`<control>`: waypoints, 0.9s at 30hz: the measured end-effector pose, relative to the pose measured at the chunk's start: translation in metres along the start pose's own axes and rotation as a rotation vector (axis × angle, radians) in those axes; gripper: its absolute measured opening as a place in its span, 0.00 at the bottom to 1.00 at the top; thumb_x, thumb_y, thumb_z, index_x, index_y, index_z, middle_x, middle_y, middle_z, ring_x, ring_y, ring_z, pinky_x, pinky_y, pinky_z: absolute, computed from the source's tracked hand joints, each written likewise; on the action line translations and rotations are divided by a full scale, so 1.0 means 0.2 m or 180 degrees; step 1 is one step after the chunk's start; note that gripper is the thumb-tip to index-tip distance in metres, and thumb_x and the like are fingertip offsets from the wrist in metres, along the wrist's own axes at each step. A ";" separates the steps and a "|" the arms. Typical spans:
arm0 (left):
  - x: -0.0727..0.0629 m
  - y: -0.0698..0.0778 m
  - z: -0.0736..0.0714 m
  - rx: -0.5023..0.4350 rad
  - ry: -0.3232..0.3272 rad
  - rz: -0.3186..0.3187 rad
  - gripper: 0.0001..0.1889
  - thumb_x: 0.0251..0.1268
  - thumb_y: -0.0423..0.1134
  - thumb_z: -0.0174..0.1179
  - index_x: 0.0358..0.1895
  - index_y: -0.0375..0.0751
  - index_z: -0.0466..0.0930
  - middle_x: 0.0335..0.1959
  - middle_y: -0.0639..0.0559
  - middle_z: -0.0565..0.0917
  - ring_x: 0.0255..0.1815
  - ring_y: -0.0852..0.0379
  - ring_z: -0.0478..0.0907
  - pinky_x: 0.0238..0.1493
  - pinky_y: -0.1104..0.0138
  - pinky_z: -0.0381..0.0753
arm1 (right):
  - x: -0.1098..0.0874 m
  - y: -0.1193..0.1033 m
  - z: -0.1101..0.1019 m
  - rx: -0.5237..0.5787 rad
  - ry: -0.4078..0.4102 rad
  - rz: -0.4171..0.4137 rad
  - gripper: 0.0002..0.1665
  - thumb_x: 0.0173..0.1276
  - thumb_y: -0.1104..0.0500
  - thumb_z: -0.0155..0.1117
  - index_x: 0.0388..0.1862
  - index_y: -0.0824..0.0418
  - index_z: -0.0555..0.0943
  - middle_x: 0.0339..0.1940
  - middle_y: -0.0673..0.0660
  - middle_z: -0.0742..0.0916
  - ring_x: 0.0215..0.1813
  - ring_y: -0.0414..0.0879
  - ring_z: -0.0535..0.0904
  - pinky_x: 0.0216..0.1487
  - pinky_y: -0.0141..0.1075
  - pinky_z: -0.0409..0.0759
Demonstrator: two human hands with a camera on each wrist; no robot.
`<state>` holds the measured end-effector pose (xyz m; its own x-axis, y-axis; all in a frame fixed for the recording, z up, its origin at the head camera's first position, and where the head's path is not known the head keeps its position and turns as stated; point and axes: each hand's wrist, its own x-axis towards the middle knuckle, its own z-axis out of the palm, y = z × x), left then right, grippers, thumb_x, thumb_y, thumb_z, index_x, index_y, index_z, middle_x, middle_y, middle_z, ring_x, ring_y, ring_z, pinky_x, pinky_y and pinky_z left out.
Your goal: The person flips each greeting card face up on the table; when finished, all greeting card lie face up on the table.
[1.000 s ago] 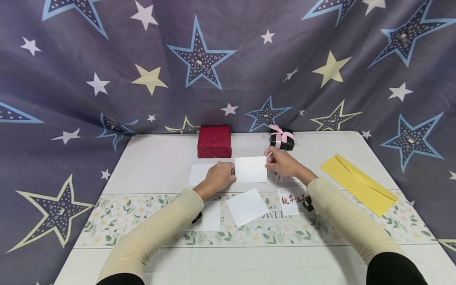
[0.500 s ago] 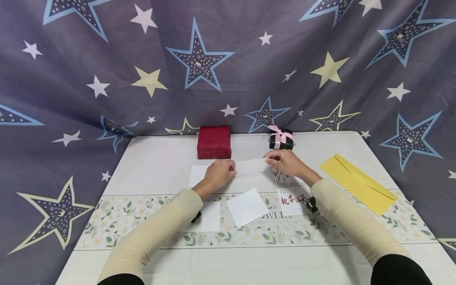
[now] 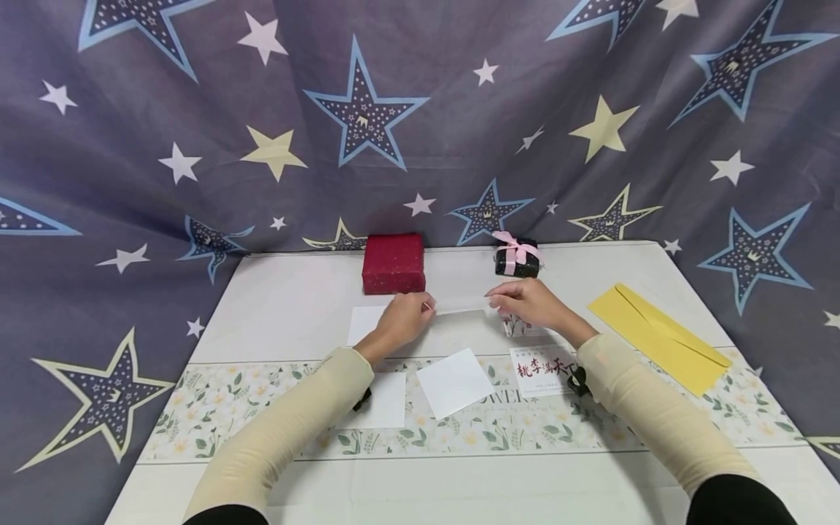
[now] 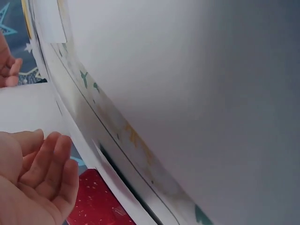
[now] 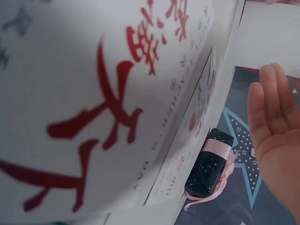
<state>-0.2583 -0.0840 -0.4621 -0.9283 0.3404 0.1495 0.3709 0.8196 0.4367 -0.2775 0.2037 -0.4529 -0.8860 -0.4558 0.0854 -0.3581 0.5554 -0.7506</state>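
White tabletop (image 3: pixel 367 488), floral-banded. Near side: blank card (image 3: pixel 455 383), askew, left of a lettered card (image 3: pixel 534 375). Beyond: white card (image 4: pixel 23 108), between both hands, opposite ends pinched by left hand (image 3: pixel 403 321) and right hand (image 3: pixel 531 302), presumably for steadiness. Farther: red box (image 3: pixel 394 266), ribboned black box (image 3: pixel 525 266), set back, I'd guess, for elbow room.

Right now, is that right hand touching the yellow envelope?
Apart: the head view shows white table between the right hand and the yellow envelope.
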 end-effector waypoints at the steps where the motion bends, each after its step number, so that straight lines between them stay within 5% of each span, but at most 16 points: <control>1: 0.00 0.00 0.00 -0.0072 -0.0024 0.0009 0.07 0.70 0.35 0.64 0.45 0.40 0.88 0.39 0.49 0.92 0.41 0.55 0.88 0.46 0.61 0.86 | 0.00 0.00 0.00 0.0020 -0.0012 0.0012 0.17 0.75 0.54 0.65 0.53 0.64 0.88 0.39 0.62 0.92 0.39 0.57 0.90 0.33 0.33 0.81; 10: 0.02 -0.02 0.02 -0.0176 -0.0305 -0.0039 0.12 0.78 0.37 0.54 0.49 0.41 0.88 0.52 0.48 0.89 0.59 0.52 0.84 0.62 0.59 0.81 | -0.03 0.03 0.02 -0.0120 -0.0271 -0.0211 0.11 0.72 0.60 0.67 0.50 0.60 0.89 0.46 0.58 0.92 0.38 0.45 0.87 0.38 0.29 0.82; 17: 0.02 -0.02 0.03 -0.0098 -0.0550 -0.0166 0.12 0.75 0.40 0.59 0.54 0.43 0.86 0.52 0.48 0.89 0.55 0.54 0.84 0.59 0.58 0.82 | -0.03 0.01 0.04 -0.0446 -0.0533 -0.0180 0.18 0.68 0.61 0.71 0.56 0.58 0.87 0.48 0.56 0.92 0.43 0.44 0.87 0.43 0.33 0.85; 21: 0.03 -0.02 0.03 0.0021 -0.0665 -0.0078 0.17 0.73 0.39 0.62 0.61 0.42 0.83 0.54 0.48 0.88 0.54 0.55 0.83 0.61 0.58 0.81 | -0.03 0.02 0.06 -0.0719 -0.0665 -0.0298 0.22 0.67 0.60 0.72 0.59 0.57 0.85 0.43 0.53 0.91 0.43 0.42 0.86 0.48 0.37 0.85; 27: 0.03 0.01 0.02 0.0292 -0.0803 0.0087 0.17 0.72 0.39 0.62 0.61 0.43 0.83 0.43 0.48 0.87 0.45 0.55 0.78 0.55 0.59 0.80 | -0.02 0.01 0.08 -0.1013 -0.0848 -0.0396 0.27 0.65 0.60 0.73 0.64 0.57 0.83 0.42 0.52 0.90 0.43 0.41 0.85 0.54 0.43 0.84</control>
<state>-0.2630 -0.0794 -0.4645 -0.8863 0.4577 -0.0707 0.4072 0.8429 0.3517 -0.2709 0.1961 -0.4650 -0.7382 -0.6734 -0.0409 -0.5674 0.6525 -0.5023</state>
